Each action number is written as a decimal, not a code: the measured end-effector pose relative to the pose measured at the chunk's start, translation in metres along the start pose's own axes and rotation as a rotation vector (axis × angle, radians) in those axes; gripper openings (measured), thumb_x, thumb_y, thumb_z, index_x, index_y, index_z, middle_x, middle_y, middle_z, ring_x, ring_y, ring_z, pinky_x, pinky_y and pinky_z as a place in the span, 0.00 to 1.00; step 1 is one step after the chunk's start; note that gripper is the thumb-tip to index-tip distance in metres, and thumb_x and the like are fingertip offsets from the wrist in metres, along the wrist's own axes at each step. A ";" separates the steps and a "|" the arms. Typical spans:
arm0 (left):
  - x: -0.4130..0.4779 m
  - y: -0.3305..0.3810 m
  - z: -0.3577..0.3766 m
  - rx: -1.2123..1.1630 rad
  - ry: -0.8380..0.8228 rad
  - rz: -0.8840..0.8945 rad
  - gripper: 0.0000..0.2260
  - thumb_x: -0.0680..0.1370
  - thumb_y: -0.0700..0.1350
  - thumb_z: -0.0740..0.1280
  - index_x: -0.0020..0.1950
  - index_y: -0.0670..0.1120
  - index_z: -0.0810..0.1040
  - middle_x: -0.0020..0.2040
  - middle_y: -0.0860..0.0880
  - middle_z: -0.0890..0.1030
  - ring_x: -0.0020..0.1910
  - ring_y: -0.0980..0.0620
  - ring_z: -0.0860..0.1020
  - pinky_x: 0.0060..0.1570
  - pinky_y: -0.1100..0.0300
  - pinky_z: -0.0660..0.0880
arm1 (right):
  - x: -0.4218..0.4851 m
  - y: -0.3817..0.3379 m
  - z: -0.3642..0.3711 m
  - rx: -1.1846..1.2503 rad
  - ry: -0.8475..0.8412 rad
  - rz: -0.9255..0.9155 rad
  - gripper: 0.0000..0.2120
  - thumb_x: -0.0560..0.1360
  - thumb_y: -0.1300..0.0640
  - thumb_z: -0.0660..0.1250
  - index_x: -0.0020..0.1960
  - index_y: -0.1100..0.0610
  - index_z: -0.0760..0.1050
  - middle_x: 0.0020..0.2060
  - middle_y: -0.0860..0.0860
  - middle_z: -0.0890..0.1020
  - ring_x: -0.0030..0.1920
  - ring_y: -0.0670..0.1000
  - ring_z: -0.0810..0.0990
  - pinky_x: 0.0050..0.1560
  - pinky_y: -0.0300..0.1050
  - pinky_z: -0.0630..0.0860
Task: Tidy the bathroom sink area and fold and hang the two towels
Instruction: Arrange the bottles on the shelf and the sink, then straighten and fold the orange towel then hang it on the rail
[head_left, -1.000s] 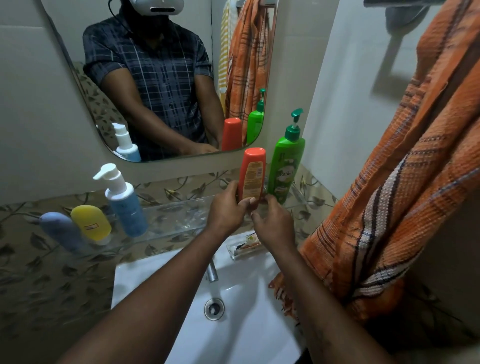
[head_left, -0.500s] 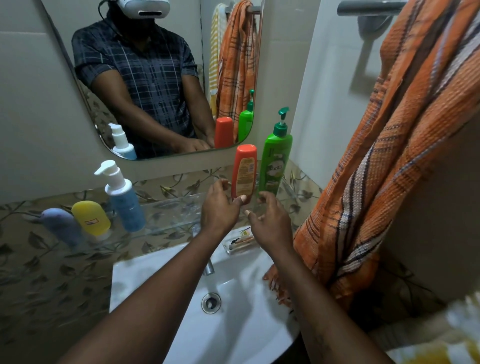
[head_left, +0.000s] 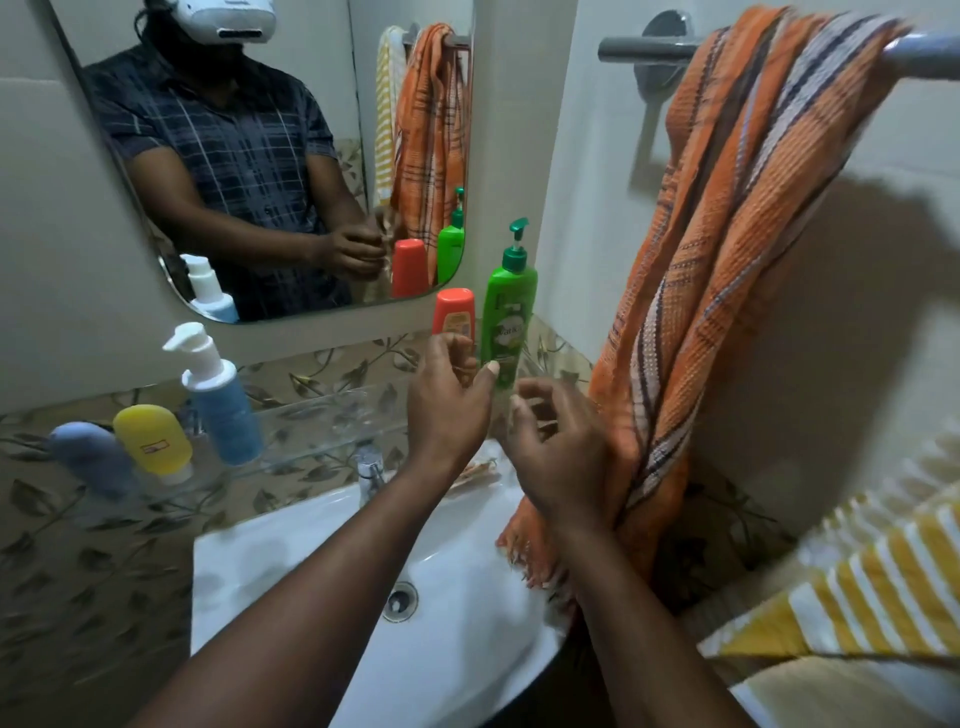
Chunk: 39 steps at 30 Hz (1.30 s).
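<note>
Two hands are up over the sink (head_left: 291, 561), neither visibly gripping anything.
- left hand (head_left: 447, 400): fingers loosely curled, thumb out, right in front of the lower half of the orange bottle (head_left: 454, 317). Can't confirm contact.
- right hand (head_left: 561, 447): fingers loosely curled, holds nothing, just beside the left hand, not touching it.

Head view, placed from the hands:
- Behind the left thumb: green pump bottle (head_left: 506, 317), upright on the glass shelf (head_left: 322, 421), tight beside the orange bottle. White lettering looks like "Vatika", soft. Orange bottle's label is unreadable.
- Well left of the left hand, same shelf: blue pump bottle (head_left: 223, 410) with a white pump, then yellow tube (head_left: 150, 441) with a small red-bordered label (unreadable), then grey-blue tube (head_left: 88, 454) farthest out. All are opaque, so fill level can't be told.
- Below, between the hands: clear dish (head_left: 475, 470) with something brownish inside, mostly hidden.
- Under the left wrist: tap (head_left: 370, 470). Nearer, between the forearms: drain (head_left: 400, 600).
- orange towel (head_left: 727, 234): against the right hand's outer edge, bunched over the rail (head_left: 639, 49) above it, fringe end on the sink rim.
- yellow striped towel (head_left: 857, 587): low, far right of the right hand, blurred. Can't tell what it lies on.
- mirror (head_left: 332, 78), above the left hand: reflects both hands, both towels and the bottles.
</note>
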<state>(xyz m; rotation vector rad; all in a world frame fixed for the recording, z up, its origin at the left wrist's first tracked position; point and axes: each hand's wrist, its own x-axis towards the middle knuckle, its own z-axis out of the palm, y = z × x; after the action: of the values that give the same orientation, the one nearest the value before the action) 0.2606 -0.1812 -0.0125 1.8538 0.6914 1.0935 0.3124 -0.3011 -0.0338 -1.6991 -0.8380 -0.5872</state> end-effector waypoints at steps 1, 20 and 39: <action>-0.002 0.007 0.001 -0.039 -0.029 0.013 0.10 0.79 0.50 0.74 0.55 0.55 0.74 0.44 0.55 0.82 0.42 0.61 0.81 0.41 0.60 0.76 | 0.002 -0.006 -0.013 -0.036 0.122 -0.073 0.07 0.76 0.66 0.73 0.53 0.58 0.82 0.46 0.50 0.85 0.42 0.49 0.82 0.45 0.38 0.78; -0.054 0.113 -0.017 -0.100 -0.278 0.338 0.08 0.80 0.59 0.70 0.51 0.56 0.82 0.50 0.57 0.82 0.48 0.60 0.81 0.47 0.50 0.83 | -0.007 -0.059 -0.098 -0.338 0.324 0.168 0.12 0.78 0.59 0.74 0.59 0.62 0.80 0.48 0.63 0.86 0.47 0.66 0.84 0.44 0.52 0.73; -0.104 0.154 -0.050 -0.307 -0.475 0.210 0.16 0.78 0.42 0.68 0.66 0.46 0.84 0.57 0.47 0.88 0.55 0.48 0.85 0.59 0.44 0.82 | -0.102 -0.098 -0.148 -0.017 -0.289 0.132 0.16 0.76 0.41 0.71 0.48 0.53 0.87 0.40 0.30 0.85 0.44 0.31 0.82 0.46 0.27 0.72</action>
<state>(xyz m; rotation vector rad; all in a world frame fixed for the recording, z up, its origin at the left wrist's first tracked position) 0.1739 -0.3174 0.0921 1.8430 0.0513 0.7849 0.1768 -0.4525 -0.0080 -1.8662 -0.9156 -0.2629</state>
